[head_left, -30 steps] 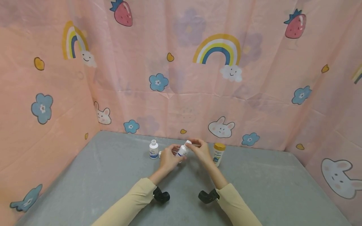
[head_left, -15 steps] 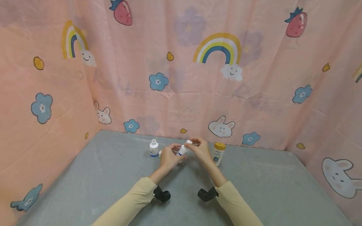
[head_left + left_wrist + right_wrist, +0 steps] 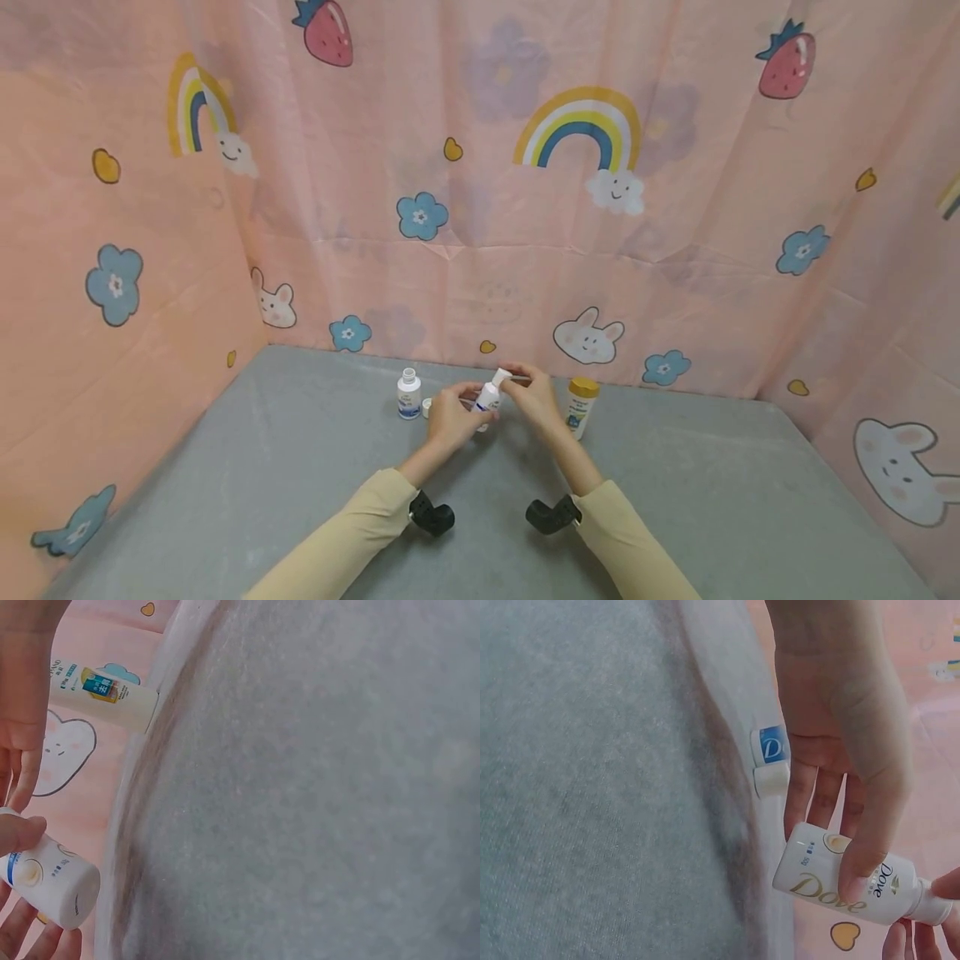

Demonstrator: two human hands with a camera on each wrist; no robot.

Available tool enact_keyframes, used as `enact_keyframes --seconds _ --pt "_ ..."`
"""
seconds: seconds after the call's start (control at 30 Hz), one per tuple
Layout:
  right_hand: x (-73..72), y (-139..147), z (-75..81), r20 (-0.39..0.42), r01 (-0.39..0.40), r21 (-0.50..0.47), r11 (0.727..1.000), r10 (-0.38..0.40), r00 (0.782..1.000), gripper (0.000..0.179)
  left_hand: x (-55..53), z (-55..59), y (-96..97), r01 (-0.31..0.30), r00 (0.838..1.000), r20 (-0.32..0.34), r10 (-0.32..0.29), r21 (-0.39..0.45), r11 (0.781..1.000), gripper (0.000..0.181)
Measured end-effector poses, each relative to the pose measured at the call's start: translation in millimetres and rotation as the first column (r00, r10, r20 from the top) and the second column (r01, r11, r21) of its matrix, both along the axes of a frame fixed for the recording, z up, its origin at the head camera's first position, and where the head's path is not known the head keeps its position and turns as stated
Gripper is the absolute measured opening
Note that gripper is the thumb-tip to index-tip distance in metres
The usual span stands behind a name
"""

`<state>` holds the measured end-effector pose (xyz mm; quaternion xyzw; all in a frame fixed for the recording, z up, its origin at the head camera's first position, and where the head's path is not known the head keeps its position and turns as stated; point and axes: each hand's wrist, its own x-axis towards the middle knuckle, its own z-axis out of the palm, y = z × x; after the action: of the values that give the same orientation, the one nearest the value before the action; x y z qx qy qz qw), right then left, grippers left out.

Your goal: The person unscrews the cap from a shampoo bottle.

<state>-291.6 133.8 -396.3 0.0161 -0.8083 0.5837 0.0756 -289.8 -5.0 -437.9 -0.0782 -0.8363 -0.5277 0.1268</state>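
Observation:
My left hand (image 3: 453, 421) grips a small white Dove bottle (image 3: 487, 398) around its body, tilted with its top up and to the right. In the right wrist view the thumb of this left hand lies across the gold lettering of the Dove bottle (image 3: 829, 881). My right hand (image 3: 534, 398) pinches the white cap (image 3: 502, 377) at the bottle's top with thumb and fingers. From the left wrist view the bottle's base (image 3: 84, 896) faces the camera, while the right hand (image 3: 22, 712) comes down from above. Its fingertips are partly out of frame there.
Left of the hands stands an uncapped white bottle with a blue label (image 3: 408, 396). A loose white cap (image 3: 427, 407) lies beside it. Right of the hands stands a cream bottle with a gold cap (image 3: 580, 408). A pink patterned curtain (image 3: 487, 283) rises behind the grey table (image 3: 300, 483).
The held bottle and its cap have tilted slightly, with the cap rising a little in the right hand's fingers. Both hands otherwise keep nearly the same place.

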Motion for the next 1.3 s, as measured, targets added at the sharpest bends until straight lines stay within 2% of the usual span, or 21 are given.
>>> enact_keyframes --seconds 0.27,0.43,0.7,0.87,1.1,1.3 --pt "-1.2 0.2 2.7 0.004 0.048 -0.003 0.999 -0.048 0.999 0.032 -3.0 5.7 0.0 0.011 1.000 0.020 -0.010 -0.045 0.999 0.044" --pt "-3.0 1.8 1.7 -0.021 0.057 -0.018 0.998 -0.058 0.998 0.031 -2.8 8.3 -0.8 0.036 0.999 -0.008 -0.037 -0.072 0.997 0.044" --pt "-1.4 2.8 0.2 -0.044 0.016 -0.020 1.000 -0.017 0.999 0.028 -1.4 5.4 -4.2 0.075 0.997 -0.005 -0.075 -0.044 0.996 0.044" --pt "-0.2 3.1 1.1 -0.047 -0.023 -0.025 0.999 0.022 0.999 0.031 -0.9 2.9 -4.9 0.077 0.997 0.009 -0.077 -0.033 0.996 0.046" --pt "1.3 4.7 1.9 -0.056 -0.071 0.014 0.997 0.072 0.996 0.036 2.0 1.9 -5.5 0.104 0.995 -0.004 -0.104 -0.002 0.995 0.048" --pt "7.8 2.6 8.3 -0.076 -0.099 0.020 0.995 0.101 0.992 0.036 4.4 0.8 -8.3 0.092 0.996 -0.001 -0.092 0.000 0.996 0.047"
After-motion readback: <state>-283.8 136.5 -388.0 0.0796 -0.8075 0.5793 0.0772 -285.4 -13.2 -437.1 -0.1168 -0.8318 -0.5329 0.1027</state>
